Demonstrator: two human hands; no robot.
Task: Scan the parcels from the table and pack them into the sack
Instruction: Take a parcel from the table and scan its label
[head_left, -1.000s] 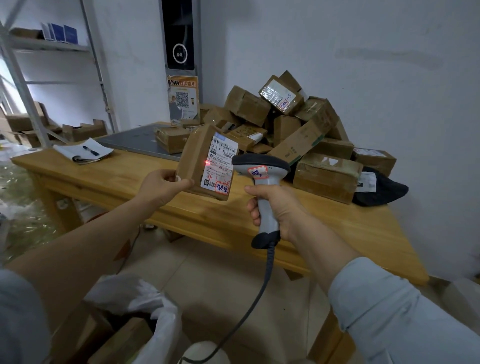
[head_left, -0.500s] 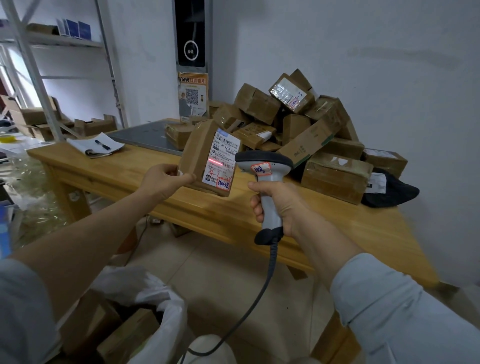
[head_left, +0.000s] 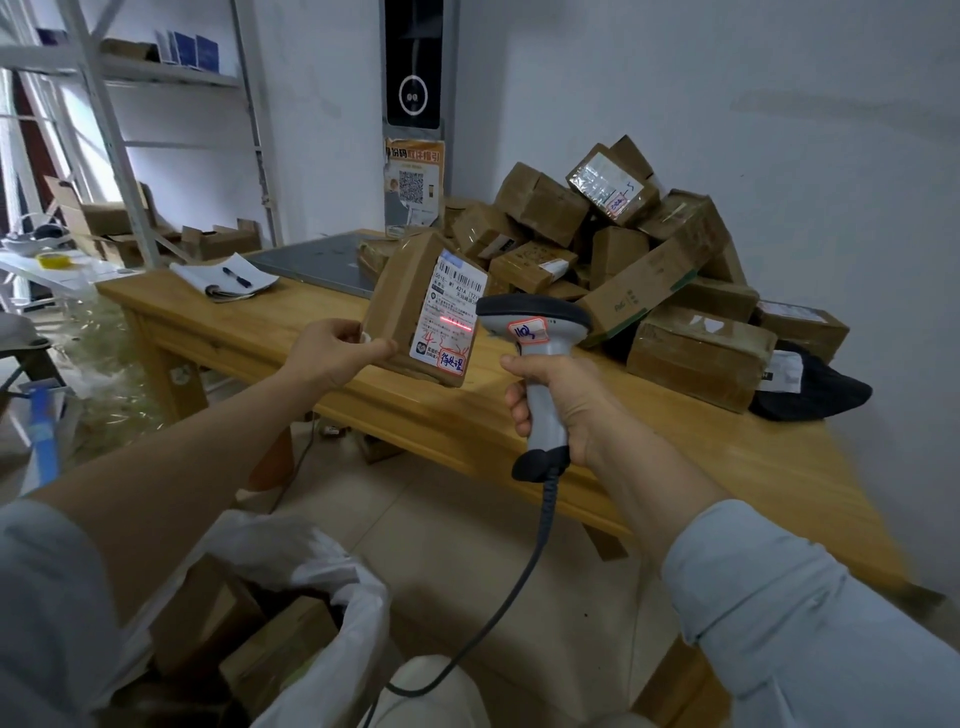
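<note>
Parcel (head_left: 410, 306) in L hand (head_left: 332, 353), scanner (head_left: 535, 332) in R hand (head_left: 561, 405).

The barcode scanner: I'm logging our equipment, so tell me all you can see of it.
The scanner is a pistol-shaped handheld unit, seemingly plastic: light grey handle and neck, dark-topped head, dark foot. A red-edged sticker with blue handwriting sits on the head. The right hand grips the handle upright, head aimed at the label of the parcel in the left hand, where a red line glows. A dark cable hangs from the foot.
</note>
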